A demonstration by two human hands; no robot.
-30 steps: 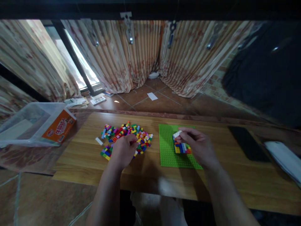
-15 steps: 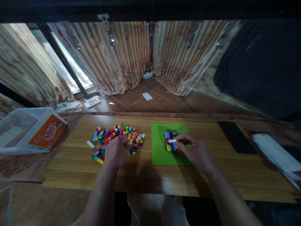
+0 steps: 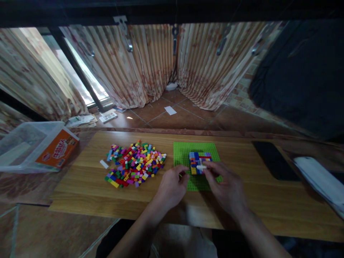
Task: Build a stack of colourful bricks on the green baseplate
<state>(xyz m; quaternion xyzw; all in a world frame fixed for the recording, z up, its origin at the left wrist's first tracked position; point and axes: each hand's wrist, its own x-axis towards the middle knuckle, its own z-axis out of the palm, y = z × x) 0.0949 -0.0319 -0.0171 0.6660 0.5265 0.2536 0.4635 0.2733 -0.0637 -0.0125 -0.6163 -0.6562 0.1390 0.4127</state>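
Note:
A green baseplate (image 3: 182, 153) lies on the wooden table (image 3: 242, 204). On it stands a small block of coloured bricks (image 3: 198, 160). My right hand (image 3: 227, 188) pinches a white brick (image 3: 201, 167) against the front of that block. My left hand (image 3: 172, 186) rests at the plate's near left edge, fingers curled, thumb touching the plate. To the left is a loose heap of coloured bricks (image 3: 134, 165).
A single white brick (image 3: 104, 164) lies left of the heap. A clear plastic tub (image 3: 18, 143) with an orange box (image 3: 57, 148) sits at the far left. A black phone (image 3: 271, 159) and white papers (image 3: 319, 179) are at the right.
My left hand left the brick heap and moved right to the baseplate's edge. My right hand brought the white brick down onto the built block.

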